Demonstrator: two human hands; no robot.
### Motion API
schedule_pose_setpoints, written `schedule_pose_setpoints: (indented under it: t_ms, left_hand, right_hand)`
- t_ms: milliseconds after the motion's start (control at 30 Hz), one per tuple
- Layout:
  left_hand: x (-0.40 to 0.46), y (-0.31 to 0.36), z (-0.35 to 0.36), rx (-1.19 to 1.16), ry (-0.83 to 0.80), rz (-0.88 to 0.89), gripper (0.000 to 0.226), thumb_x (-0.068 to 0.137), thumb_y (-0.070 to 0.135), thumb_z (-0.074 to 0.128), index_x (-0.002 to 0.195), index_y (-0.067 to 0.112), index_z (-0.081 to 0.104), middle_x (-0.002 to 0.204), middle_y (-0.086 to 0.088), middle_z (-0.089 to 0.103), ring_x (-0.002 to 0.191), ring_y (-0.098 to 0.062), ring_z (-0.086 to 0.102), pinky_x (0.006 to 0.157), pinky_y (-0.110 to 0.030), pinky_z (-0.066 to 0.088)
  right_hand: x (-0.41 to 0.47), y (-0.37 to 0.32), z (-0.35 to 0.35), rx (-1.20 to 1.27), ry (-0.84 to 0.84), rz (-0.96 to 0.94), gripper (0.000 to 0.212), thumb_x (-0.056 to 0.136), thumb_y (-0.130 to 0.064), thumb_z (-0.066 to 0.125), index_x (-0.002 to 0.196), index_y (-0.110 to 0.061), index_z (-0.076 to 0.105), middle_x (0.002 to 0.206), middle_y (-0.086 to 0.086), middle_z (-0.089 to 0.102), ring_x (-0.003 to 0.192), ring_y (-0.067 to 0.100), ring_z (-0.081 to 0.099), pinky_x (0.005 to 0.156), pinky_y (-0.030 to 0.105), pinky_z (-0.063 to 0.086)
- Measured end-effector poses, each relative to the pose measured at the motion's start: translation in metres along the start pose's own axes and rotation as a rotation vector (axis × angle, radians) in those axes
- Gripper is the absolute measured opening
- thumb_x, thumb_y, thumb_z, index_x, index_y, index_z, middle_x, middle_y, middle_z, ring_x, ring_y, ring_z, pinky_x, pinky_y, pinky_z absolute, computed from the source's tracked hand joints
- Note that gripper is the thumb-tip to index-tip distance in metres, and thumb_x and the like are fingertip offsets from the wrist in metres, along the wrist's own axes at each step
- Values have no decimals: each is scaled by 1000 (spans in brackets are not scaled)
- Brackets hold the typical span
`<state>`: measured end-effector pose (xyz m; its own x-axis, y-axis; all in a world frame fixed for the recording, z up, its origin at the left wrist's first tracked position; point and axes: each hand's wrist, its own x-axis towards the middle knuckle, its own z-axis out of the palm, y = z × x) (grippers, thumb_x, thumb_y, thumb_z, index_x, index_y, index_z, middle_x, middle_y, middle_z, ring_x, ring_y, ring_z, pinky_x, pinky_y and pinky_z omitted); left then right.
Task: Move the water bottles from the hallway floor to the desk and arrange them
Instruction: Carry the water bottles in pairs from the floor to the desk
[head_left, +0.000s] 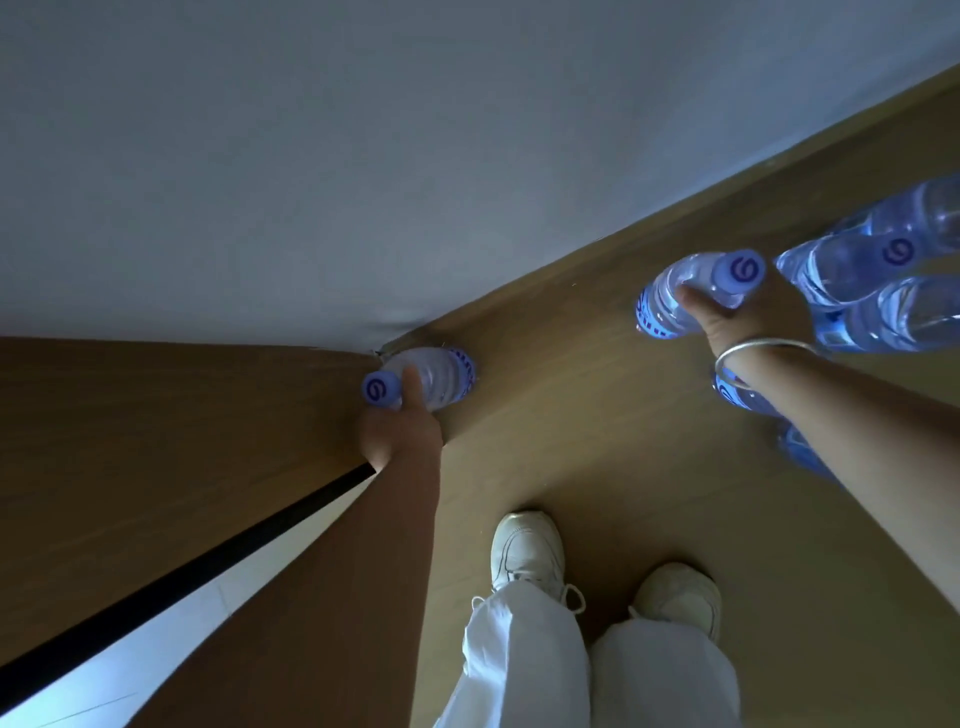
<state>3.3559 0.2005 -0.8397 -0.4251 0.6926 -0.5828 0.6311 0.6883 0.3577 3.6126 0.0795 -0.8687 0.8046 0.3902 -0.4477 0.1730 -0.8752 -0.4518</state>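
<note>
Head view looks straight down a hallway with a wooden floor (597, 441) and a pale wall (363, 156). Each hand carries one clear plastic water bottle with a pale cap bearing a dark swirl. The left hand (402, 431) grips the left bottle (431, 376) around its neck and shoulder, thumb laid along the top, cap pointing left; the bottle lies nearly level, above the spot where floor and wall meet. The right hand (748, 312), a silver bangle (763, 356) at its wrist, curls around the neck of the right bottle (675, 296), thumb across the shoulder just below the cap. Both bottles look filled with clear water. Just right of that hand, a cluster of more bottles (872, 291) stands on the floor, with further ones partly hidden under the right forearm. Below, white shoes (527, 553) and white trousers (524, 654) show.
</note>
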Motion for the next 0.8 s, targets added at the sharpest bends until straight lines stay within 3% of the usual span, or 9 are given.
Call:
schedule_pose_setpoints:
  t_ms: [167, 233, 300, 367, 500, 600, 667, 733, 800]
  left_hand:
    - [-68, 11, -33, 278, -121, 341, 47, 87, 49, 57, 109, 7, 59, 99, -11, 65, 76, -16, 53, 48, -12, 33]
    - [-99, 17, -55, 258, -227, 485, 45, 86, 44, 61, 119, 14, 56, 108, -4, 64, 84, -15, 57, 54, -9, 37]
    - [-137, 29, -80, 187, -320, 551, 51, 86, 39, 63, 131, 18, 51, 125, -1, 59, 109, -18, 57, 81, -23, 47]
    - [-178, 40, -107, 148, -363, 590, 54, 87, 34, 63, 136, 20, 46, 134, 1, 54, 121, -18, 51, 95, -32, 45]
    - [-247, 59, -162, 50, -387, 740, 47, 84, 27, 67, 129, 24, 52, 123, 7, 57, 114, -15, 54, 92, -29, 45]
    - [-292, 69, -219, -47, -351, 802, 43, 82, 26, 69, 117, 44, 51, 108, 20, 50, 105, -11, 53, 85, -24, 44]
    - [-322, 76, -257, -130, -333, 824, 46, 82, 23, 70, 110, 52, 47, 105, 23, 45, 100, 1, 51, 81, -9, 39]
    - [-347, 77, -294, -183, -323, 821, 43, 82, 19, 70, 115, 42, 54, 105, 19, 43, 98, 13, 48, 78, 2, 34]
    - [-369, 73, -338, -209, -305, 843, 40, 82, 17, 69, 117, 32, 57, 104, 13, 45, 96, 22, 43, 77, 5, 31]
  right_hand:
    - [-81, -15, -42, 131, 50, -184, 46, 72, -26, 79, 102, 3, 59, 90, 15, 59, 97, 36, 59, 79, 27, 32]
    - [-114, -28, -69, 152, 29, -221, 53, 71, -28, 81, 106, 4, 59, 94, 17, 61, 98, 35, 59, 78, 27, 32]
    - [-143, -44, -102, 172, 7, -272, 59, 70, -32, 81, 111, 4, 58, 102, 20, 64, 100, 33, 60, 81, 27, 34]
    - [-173, -64, -138, 191, 28, -326, 57, 69, -25, 82, 112, 6, 59, 105, 22, 64, 100, 34, 60, 84, 30, 37]
    - [-227, -105, -207, 284, -10, -412, 55, 67, -14, 84, 112, 4, 59, 106, 16, 65, 102, 31, 61, 91, 33, 42]
    - [-278, -142, -262, 378, 1, -608, 49, 66, -19, 74, 111, -11, 57, 101, -3, 61, 99, 10, 56, 91, 17, 41]
    - [-308, -164, -299, 373, -6, -684, 50, 67, -21, 71, 112, -2, 58, 102, 4, 62, 98, 17, 57, 91, 22, 42]
    - [-334, -182, -334, 322, -44, -753, 49, 69, -21, 70, 109, 5, 58, 99, 14, 63, 94, 30, 61, 87, 34, 47]
    - [-365, -201, -365, 288, -99, -818, 48, 71, -24, 69, 108, 5, 58, 98, 15, 62, 92, 32, 61, 84, 38, 48]
